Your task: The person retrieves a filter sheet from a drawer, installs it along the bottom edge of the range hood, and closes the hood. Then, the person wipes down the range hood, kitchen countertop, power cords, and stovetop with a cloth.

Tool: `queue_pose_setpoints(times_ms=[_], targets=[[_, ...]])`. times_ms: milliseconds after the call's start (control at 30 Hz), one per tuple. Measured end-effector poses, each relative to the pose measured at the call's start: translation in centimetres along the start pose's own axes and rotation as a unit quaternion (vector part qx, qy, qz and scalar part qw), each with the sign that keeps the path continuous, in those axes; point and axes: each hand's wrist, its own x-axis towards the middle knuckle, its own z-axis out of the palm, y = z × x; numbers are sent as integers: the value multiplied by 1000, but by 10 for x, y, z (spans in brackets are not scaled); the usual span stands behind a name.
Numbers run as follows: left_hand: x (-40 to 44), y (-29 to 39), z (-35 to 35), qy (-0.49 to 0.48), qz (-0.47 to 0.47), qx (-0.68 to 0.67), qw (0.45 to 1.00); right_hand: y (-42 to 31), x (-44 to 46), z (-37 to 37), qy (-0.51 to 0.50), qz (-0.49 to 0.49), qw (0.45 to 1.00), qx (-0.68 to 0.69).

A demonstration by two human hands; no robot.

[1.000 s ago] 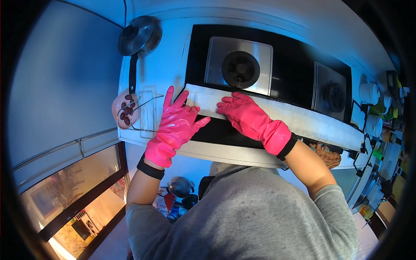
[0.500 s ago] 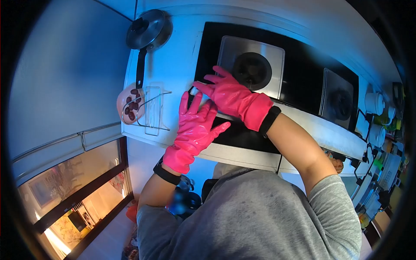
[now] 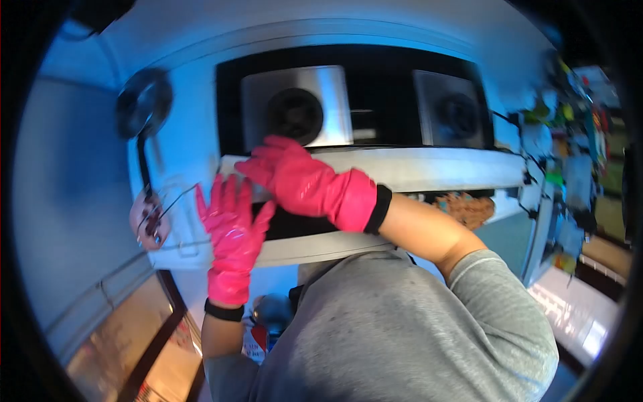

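Note:
Both my hands wear pink rubber gloves with black bands at the wrists. My left hand is open, fingers stretched and spread, at the left end of the stove's front; whether it touches the surface is unclear. My right hand lies palm down with its fingers stretched out, over the left part of a long white strip along the front of the black stove. Nothing shows in either hand. Just beyond my right fingertips is the left burner on its metal plate.
A lidded pan stands at the far left, its handle toward me. Below it are a pink plate with dark reddish pieces and a wire rack. A second burner is at right. A brown, lumpy thing lies below the strip.
My view has swung right and is blurred, so the stove sits further left and more level. My right hand's fingers have come closer together. My left hand stays spread beside it.

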Motion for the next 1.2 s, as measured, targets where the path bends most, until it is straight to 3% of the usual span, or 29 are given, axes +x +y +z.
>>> queue_pose_setpoints(times_ms=[33,133,200,300,367,467,500,633,800,900,1033,1100,1200], targets=[[4,2,-1,27,4,18,999,-9,-16,-22,8,23,1000,-6],[6,0,8,-37,25,27,999,-15,-77,-51,65,101,992,-48],[8,2,9,-29,37,47,998,-11,-115,-68,44,221,971,-77],[15,5,7,-36,30,42,998,-7,-155,-102,95,246,960,-97],[20,13,7,9,48,74,996,-5,-188,-134,132,313,930,-138],[24,14,28,-20,51,104,993,14,-242,-155,139,389,875,-251],[20,11,35,-48,43,129,990,25,-258,-153,129,391,868,-276],[15,17,31,-13,30,147,989,34,-261,-164,129,375,882,-254],[25,70,23,7,74,-11,997,28,-189,-146,124,205,969,-53],[24,113,28,-55,142,-87,984,30,-155,-116,-18,226,974,8],[14,127,42,-32,102,-141,984,45,-144,-89,-49,187,981,-30],[9,128,42,-19,78,-163,983,43,-145,-84,-19,179,978,-103],[8,128,39,22,75,-147,986,31,-138,-85,24,156,981,-108]])
